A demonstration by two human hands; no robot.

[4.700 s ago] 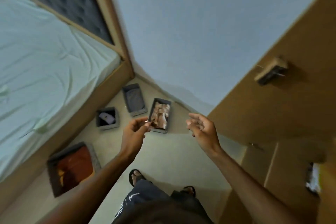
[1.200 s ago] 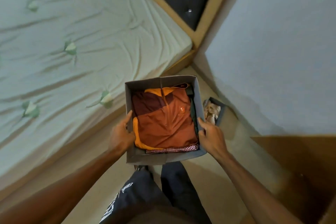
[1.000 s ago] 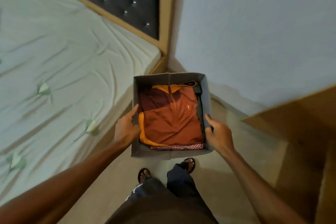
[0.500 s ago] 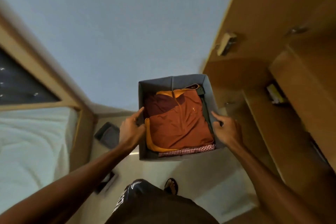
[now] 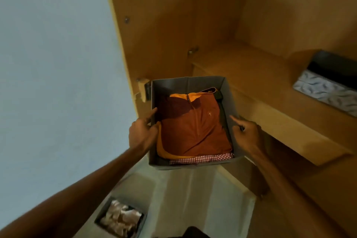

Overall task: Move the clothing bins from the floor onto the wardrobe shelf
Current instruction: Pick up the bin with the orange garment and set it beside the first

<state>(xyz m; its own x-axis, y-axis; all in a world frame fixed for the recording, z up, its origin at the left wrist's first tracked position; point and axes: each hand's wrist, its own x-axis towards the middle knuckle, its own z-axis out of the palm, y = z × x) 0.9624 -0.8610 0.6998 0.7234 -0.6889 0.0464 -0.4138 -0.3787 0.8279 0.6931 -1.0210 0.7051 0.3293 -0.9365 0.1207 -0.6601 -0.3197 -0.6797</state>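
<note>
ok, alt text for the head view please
A left hand and right hand hold a grey bin of folded clothes, orange top uppermost, in front of an open wardrobe shelf. A patterned box sits on the shelf at right; a second bin is on the floor below.

Downward head view, close over bin (image 5: 183, 86)

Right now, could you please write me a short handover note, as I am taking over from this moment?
Left hand grips the left wall of the grey bin; right hand grips its right wall.
The bin, holding a folded orange top, is in the air before the wardrobe shelf, not yet on it.
A patterned box sits further right in the wardrobe.
Done: bin lifted off the floor.
Left: set it on the shelf, then fetch the second bin from the floor.
</note>
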